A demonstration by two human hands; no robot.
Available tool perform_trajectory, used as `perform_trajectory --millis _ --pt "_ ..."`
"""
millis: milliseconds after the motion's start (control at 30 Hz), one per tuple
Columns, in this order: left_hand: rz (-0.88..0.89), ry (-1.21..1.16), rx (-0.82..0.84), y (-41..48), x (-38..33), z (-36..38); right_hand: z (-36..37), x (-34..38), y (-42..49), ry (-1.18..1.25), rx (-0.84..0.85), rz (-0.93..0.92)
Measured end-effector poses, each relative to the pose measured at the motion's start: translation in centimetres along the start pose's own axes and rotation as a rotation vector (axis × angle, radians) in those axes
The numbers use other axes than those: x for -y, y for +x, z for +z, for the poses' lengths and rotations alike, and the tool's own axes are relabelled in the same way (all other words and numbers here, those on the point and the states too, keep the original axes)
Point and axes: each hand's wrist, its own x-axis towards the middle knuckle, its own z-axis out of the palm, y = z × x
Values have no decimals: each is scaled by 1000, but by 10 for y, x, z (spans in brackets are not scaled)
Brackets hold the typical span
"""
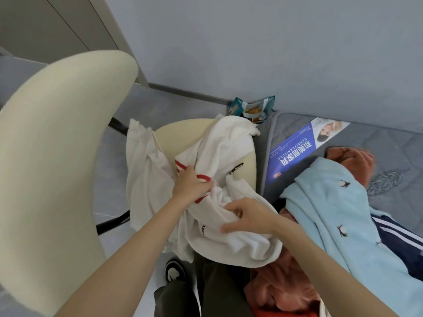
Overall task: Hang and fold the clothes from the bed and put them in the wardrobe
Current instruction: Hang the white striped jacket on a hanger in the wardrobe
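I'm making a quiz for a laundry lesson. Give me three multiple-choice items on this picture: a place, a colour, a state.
1. Where does the blue paper leaflet lie? A on the grey quilted mattress B on a shelf C in a drawer
2. Stripe colour on the white cloth garment? A green B red C black
3. The left hand is: A idle B flat on the mattress C gripping the white cloth garment
Answers: A, the leaflet rests on the mattress; B, red bands show beside the hand; C, its fingers curl round the cloth.
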Motion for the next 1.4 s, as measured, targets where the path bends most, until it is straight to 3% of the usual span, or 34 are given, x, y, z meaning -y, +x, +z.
perform_trajectory --millis 67,167,233,333,400,467,533,600,667,767,1033,1133,1200,1267,1333,1400 --pt "12 -48 -97 -2 9 5 0 -8 -4 -7 -140 84" --pt "-4 -318 -123 -8 22 0 0 -22 4 -82 -586 218" --pt "52 -372 -101 -16 32 -7 -2 -27 16 -97 -558 339" --pt "153 -368 -103 -32 47 -17 2 -26 38 176 -339 416" --pt "172 -368 -200 -41 56 -23 10 -23 46 276 -317 437" --pt "126 -454 -371 -48 62 -34 14 -19 46 339 -432 448" --pt "49 -546 -508 -53 67 -48 7 -13 39 567 -585 463" --pt "5 -572 -539 -58 69 -64 -6 -8 24 758 -732 439" --pt "23 -569 -486 -63 67 -77 -19 -3 9 692 -765 389" --pt "160 -533 -342 -83 55 -92 -23 12 -12 292 -683 333" --pt "690 -213 -81 -188 66 -125 26 98 -68 -282 -756 -232" --pt "864 -129 -69 -234 81 -136 62 132 -90 -479 -674 -295" --pt "913 -135 -79 -265 97 -134 89 146 -111 -356 -710 -268" --pt "862 -187 -12 -298 117 -124 119 156 -142 -23 -844 -301" --pt "788 -203 185 -326 131 -116 142 160 -177 221 -947 -362" --pt "734 -207 400 -343 143 -111 159 159 -213 308 -978 -394"
